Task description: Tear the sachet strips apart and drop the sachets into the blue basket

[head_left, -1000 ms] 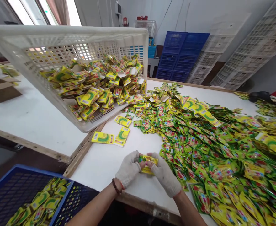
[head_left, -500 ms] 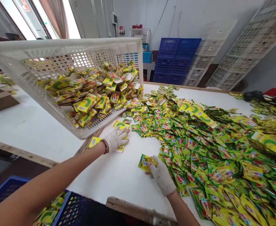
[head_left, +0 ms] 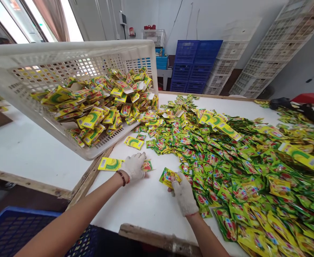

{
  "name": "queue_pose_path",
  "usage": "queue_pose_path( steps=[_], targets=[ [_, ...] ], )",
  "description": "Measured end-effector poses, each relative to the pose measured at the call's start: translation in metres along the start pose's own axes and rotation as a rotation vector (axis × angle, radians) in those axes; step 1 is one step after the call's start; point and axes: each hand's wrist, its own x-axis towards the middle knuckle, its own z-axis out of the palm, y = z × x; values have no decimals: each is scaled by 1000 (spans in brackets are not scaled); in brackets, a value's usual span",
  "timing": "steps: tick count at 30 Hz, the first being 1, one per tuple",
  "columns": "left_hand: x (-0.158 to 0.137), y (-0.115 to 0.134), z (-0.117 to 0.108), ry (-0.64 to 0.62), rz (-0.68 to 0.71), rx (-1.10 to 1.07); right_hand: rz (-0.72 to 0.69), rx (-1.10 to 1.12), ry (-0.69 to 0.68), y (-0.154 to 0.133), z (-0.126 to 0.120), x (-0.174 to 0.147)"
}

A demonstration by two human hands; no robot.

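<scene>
My left hand (head_left: 134, 167), in a white fingerless glove with a beaded bracelet at the wrist, curls over a small printed box (head_left: 147, 165). Only one end of that box shows past my fingers. To its left lies a flat yellow box (head_left: 106, 164) with a barcode, and another yellow box (head_left: 133, 142) lies farther off on the white table (head_left: 135, 203). In my gloved right hand (head_left: 183, 191) are green-and-yellow sachets (head_left: 169, 175), pinched between thumb and fingers just above the table; their number is unclear. A large heap of like sachets (head_left: 213, 157) spreads to the right.
A white crate (head_left: 92, 154) lies tipped on its side at the left, its opening towards me, with yellow boxes (head_left: 92, 117) inside. Several boxes (head_left: 228, 130) rest on the heap. A blue crate (head_left: 18, 228) stands below the table edge. Stacked blue crates (head_left: 186, 66) line the back wall.
My left hand has drawn slightly nearer and turned, its fingers now curled over a box end. My right hand with the sachets has risen a little. The view has shifted slightly.
</scene>
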Motion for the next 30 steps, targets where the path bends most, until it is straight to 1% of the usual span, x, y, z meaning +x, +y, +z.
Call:
queue_pose_path(
  steps=[3, 6, 9, 12, 15, 18, 21, 23, 25, 26, 28, 30],
  targets=[
    [-19, 9, 10, 2, -19, -8, -69, 2, 46, 0, 1, 1],
    [-44, 21, 21, 71, 41, -108, -115, 35, 31, 1, 1, 1],
    [-66, 31, 29, 155, 98, -301, -106, -64, -94, 1, -2, -3],
    [-78, 36, 34, 159, 84, -433, -92, -261, -224, -3, -9, -6],
    [-81, 36, 35, 135, 104, -494, -121, -437, -318, -10, -18, -5],
    [-79, 32, 34, 109, 124, -531, -217, -578, -350, -18, -26, 0],
    [-77, 29, 32, 94, 125, -575, -322, -605, -324, -23, -32, 3],
    [-76, 28, 30, 91, 184, -576, -340, -600, -358, -23, -33, 3],
    [-76, 29, 29, 80, 258, -530, -344, -616, -419, -23, -31, 3],
    [-76, 30, 29, 71, 282, -496, -347, -637, -429, -22, -29, 2],
    [-76, 34, 30, 61, 298, -447, -362, -690, -374, -21, -23, -1],
    [-76, 37, 32, 76, 282, -454, -396, -765, -252, -17, -16, -5]
  ],
)
